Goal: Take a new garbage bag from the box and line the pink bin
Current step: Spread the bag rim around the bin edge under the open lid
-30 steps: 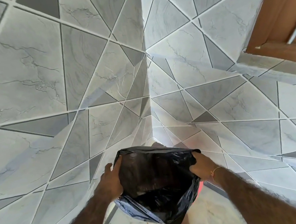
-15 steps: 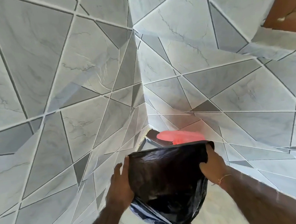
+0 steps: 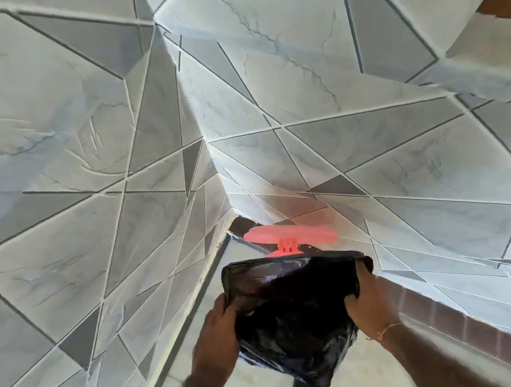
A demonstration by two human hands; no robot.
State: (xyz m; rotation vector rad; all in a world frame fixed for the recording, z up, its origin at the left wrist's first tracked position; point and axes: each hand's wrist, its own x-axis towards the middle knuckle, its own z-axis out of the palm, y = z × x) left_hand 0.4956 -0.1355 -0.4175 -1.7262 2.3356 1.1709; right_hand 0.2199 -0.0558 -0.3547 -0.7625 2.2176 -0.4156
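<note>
Both hands, left hand [image 3: 217, 335] and right hand [image 3: 364, 301], grip the black garbage bag [image 3: 293, 313] mouth open before the pink bin [image 3: 290, 237]; no readable writing anywhere.

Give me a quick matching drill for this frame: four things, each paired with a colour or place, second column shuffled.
Column A:
1. garbage bag
2. pink lid
3. left hand
4. right hand

Column B:
a. wrist with a thin thread band
b. black, mouth held open between both hands
c. in the tiled corner, just beyond the bag
d. gripping the bag's left edge

Pairs: 1-b, 2-c, 3-d, 4-a
</note>
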